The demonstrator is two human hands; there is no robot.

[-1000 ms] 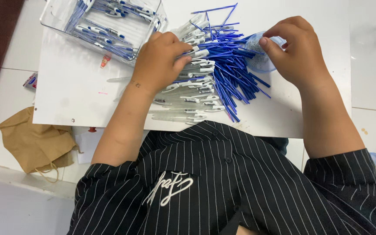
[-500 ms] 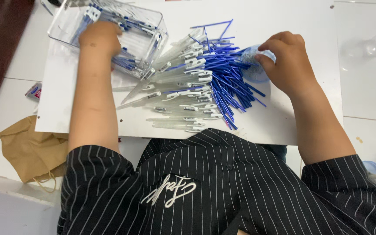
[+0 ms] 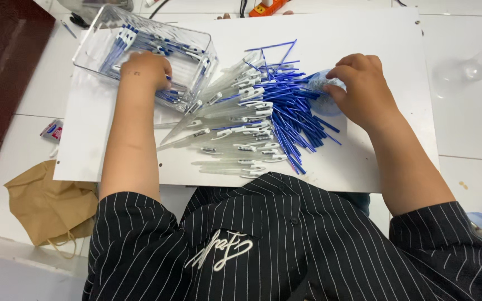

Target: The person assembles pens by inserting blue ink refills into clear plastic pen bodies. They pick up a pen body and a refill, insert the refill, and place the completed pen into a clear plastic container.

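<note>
Since a second ago the left hand (image 3: 147,71) has left the pen pile and gone into the clear plastic box (image 3: 199,50) at the top left of the white board (image 3: 375,50); half a second ago it was already there, little change since. Left fingers are curled down inside the box among the finished pens (image 3: 119,45), clear barrels with blue inserts; cannot tell whether they are clamped on a pen or just resting on them, the knuckles hide the tips. Right hand (image 3: 364,92) has stayed put at the right edge of the pile, fingers bent and closed on a small round blue container (image 3: 326,103), thumb and forefinger touching its rim; contents not readable. Between the hands: a fan of clear pen barrels (image 3: 224,120) with white clips, tips pointing left and toward the person, lying on top of and just beside a heap of blue refills (image 3: 291,106) that spreads toward the right hand. A few refills stick out past the heap at the top. Box touches the upper left end of the barrel fan. Off the board: brown paper bag (image 3: 46,203) on the floor at lower left, small wrapper (image 3: 53,130) just beside the board's left edge, orange power strip (image 3: 268,6) at the top edge.
</note>
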